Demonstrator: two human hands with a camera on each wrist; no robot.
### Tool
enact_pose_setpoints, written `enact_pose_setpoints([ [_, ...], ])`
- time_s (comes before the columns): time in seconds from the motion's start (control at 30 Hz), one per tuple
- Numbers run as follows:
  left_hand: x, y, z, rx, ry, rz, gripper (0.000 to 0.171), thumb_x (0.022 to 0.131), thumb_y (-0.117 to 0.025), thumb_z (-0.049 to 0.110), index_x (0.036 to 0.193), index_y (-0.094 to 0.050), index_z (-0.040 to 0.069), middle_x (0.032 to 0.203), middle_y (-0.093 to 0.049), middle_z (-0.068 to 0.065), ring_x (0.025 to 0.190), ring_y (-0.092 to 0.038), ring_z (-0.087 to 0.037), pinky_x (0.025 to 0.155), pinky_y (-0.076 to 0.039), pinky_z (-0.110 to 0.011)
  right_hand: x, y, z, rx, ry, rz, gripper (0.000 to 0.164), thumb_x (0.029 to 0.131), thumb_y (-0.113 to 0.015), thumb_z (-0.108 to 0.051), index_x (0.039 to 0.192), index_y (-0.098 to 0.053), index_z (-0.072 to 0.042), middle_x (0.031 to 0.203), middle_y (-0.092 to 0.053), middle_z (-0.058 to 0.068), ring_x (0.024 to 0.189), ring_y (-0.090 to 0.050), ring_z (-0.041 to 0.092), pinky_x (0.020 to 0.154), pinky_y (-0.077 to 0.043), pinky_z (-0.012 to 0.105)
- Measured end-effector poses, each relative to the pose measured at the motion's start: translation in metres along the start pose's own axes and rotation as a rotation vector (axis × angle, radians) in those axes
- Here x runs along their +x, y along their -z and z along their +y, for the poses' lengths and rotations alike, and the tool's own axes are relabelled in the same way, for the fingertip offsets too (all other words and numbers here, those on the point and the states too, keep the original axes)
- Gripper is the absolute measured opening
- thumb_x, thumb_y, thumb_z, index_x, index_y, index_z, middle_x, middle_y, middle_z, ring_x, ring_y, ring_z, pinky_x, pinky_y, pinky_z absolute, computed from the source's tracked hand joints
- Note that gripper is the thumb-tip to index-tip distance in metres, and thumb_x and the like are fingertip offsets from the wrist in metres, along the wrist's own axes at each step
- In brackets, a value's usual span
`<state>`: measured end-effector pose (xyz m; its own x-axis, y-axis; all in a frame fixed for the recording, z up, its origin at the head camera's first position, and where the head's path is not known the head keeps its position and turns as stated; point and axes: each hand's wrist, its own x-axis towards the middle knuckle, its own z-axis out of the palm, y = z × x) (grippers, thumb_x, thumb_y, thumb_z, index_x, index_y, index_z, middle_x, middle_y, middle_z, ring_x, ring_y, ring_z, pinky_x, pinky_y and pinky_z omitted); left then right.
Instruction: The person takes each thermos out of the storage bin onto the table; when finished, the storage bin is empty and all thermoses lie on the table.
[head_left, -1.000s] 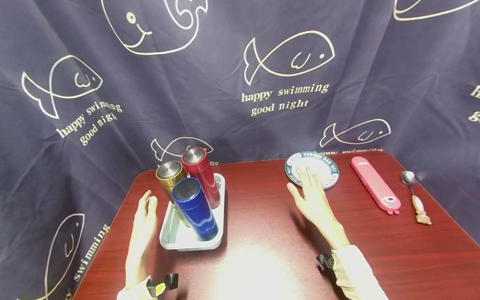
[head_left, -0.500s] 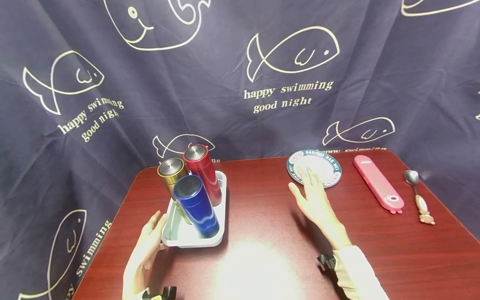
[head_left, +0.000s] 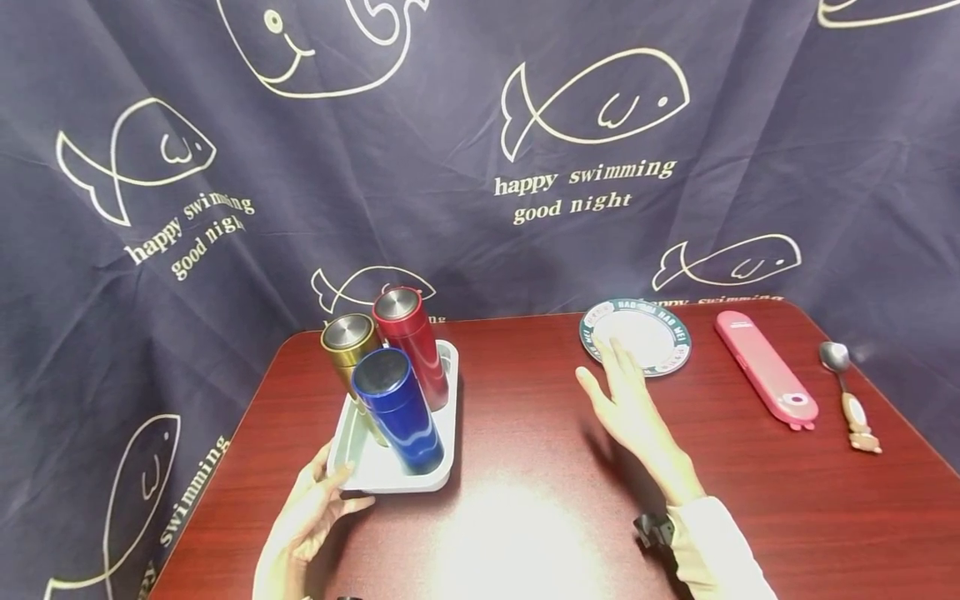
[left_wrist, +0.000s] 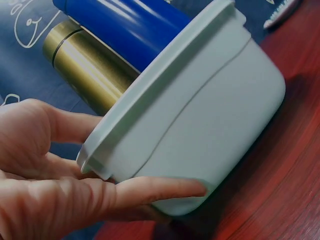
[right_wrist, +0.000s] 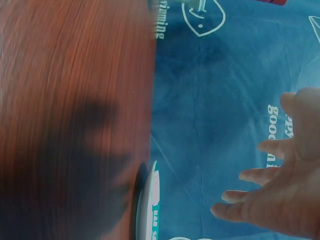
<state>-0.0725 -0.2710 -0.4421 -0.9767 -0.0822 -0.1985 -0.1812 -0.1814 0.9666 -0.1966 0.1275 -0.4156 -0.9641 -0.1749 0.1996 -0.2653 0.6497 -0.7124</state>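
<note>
My left hand (head_left: 307, 512) grips the near left corner of a pale grey-white plastic tray (head_left: 358, 471). In the left wrist view, one digit lies along the tray's outer wall (left_wrist: 200, 125) and others reach behind its corner. Three metallic thermos flasks stand in the tray: a blue one (head_left: 401, 417) in front, a gold one (head_left: 350, 354) at left, a red one (head_left: 416, 346) behind. My right hand (head_left: 633, 412) is held out with spread fingers and grips nothing. It hovers over the table, its fingertips overlapping the near edge of a green-rimmed white plate (head_left: 648, 333) in the head view.
Right of the plate lies a pink cutlery case (head_left: 765, 371). A spoon (head_left: 847, 396) with a brown figured handle lies near the right table edge. A dark blue curtain (head_left: 480, 250) with fish drawings hangs behind the red-brown table (head_left: 517, 458).
My left hand came down from beside the tray to its near left corner and took hold of it. My right hand stayed nearly in place. The view shifted slightly.
</note>
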Motion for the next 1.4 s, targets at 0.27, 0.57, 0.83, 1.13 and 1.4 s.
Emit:
enact_pose_setpoints([
  [0.27,0.004,-0.001,-0.004,-0.086,-0.047,0.008,0.058,0.099,-0.044,0.001,0.149,-0.015,-0.005,0.117,-0.059,-0.007,0.103,-0.063,-0.015,0.085,-0.051,-0.057,-0.008,-0.021,-0.015,0.139,0.078,0.011,0.061,0.101,-0.053,-0.028,0.152,-0.030,-0.005,0.158,-0.023,0.019,0.146,-0.018,0.039,0.115,-0.015,0.059],
  [0.57,0.005,0.000,-0.005,-0.100,-0.070,0.007,0.052,0.102,-0.042,0.005,0.145,-0.017,-0.007,0.125,-0.053,-0.011,0.111,-0.060,-0.023,0.092,-0.038,-0.070,-0.015,-0.064,-0.050,0.452,0.080,-0.036,0.076,0.094,-0.065,-0.021,0.156,-0.020,-0.015,0.158,-0.029,0.014,0.143,-0.029,0.034,0.112,-0.029,0.053],
  [0.83,0.004,0.001,-0.005,-0.093,-0.051,0.022,0.051,0.101,-0.043,0.005,0.145,-0.018,-0.008,0.121,-0.056,-0.009,0.109,-0.061,-0.019,0.091,-0.043,-0.066,-0.016,-0.086,-0.072,0.676,0.073,-0.022,0.090,0.089,-0.071,-0.009,0.157,-0.015,-0.022,0.156,-0.032,0.012,0.141,-0.035,0.030,0.110,-0.033,0.047],
  [1.13,0.002,-0.002,-0.005,-0.109,-0.042,0.007,0.054,0.102,-0.041,0.006,0.147,-0.014,-0.006,0.125,-0.052,-0.009,0.112,-0.059,-0.019,0.095,-0.036,-0.070,-0.016,-0.105,-0.098,0.755,0.183,-0.027,0.099,0.082,-0.076,-0.002,0.157,-0.014,-0.021,0.156,-0.032,0.014,0.140,-0.037,0.033,0.107,-0.036,0.049],
  [1.4,0.001,0.001,-0.009,-0.104,-0.032,-0.002,0.054,0.102,-0.040,0.005,0.148,-0.014,-0.005,0.123,-0.057,-0.005,0.110,-0.060,-0.017,0.093,-0.044,-0.063,-0.013,-0.126,-0.122,0.815,0.222,-0.092,0.101,0.081,-0.081,-0.021,0.157,-0.015,-0.021,0.157,-0.029,0.015,0.141,-0.033,0.036,0.108,-0.033,0.055],
])
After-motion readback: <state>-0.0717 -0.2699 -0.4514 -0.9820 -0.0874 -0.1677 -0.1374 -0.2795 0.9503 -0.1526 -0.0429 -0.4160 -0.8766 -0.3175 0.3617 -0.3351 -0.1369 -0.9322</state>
